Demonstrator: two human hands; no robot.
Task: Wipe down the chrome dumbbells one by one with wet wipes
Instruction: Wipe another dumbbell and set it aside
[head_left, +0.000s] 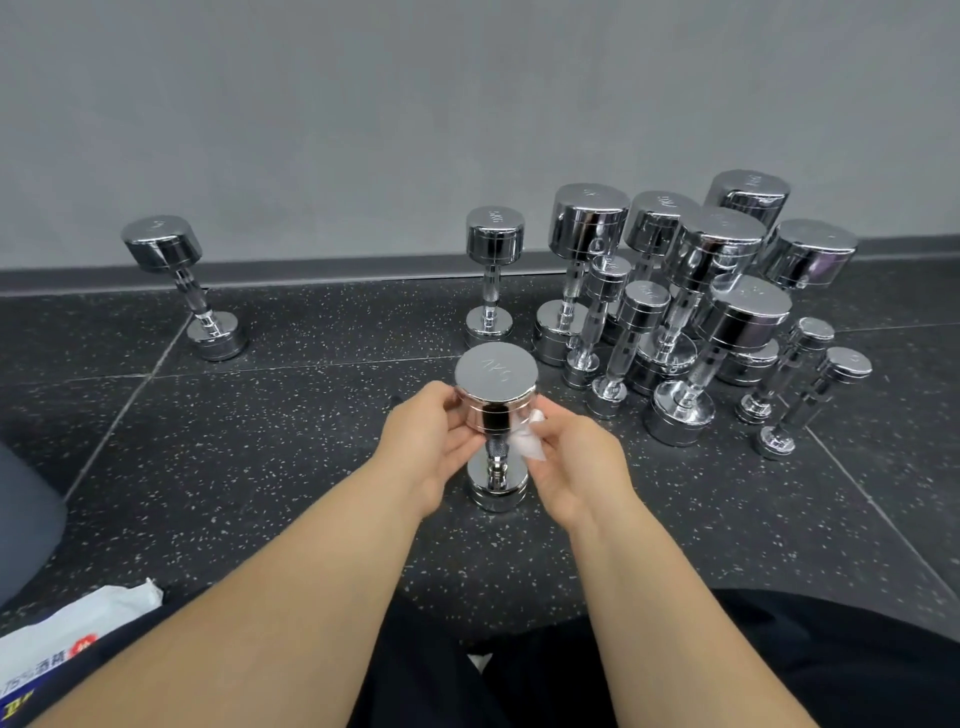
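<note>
A chrome dumbbell (496, 379) stands upright on the speckled black floor in front of me. My left hand (434, 441) grips the left side of its top head. My right hand (576, 460) holds a crumpled white wet wipe (530, 441) against the right underside of that head, beside the knurled handle. The lower head rests on the floor between my wrists.
Several more chrome dumbbells stand in a cluster (691, 312) at the right near the grey wall. One dumbbell (493, 275) stands just behind the held one, and a lone dumbbell (187, 283) at the left. A wet wipe pack (62, 639) lies at the lower left by my knee.
</note>
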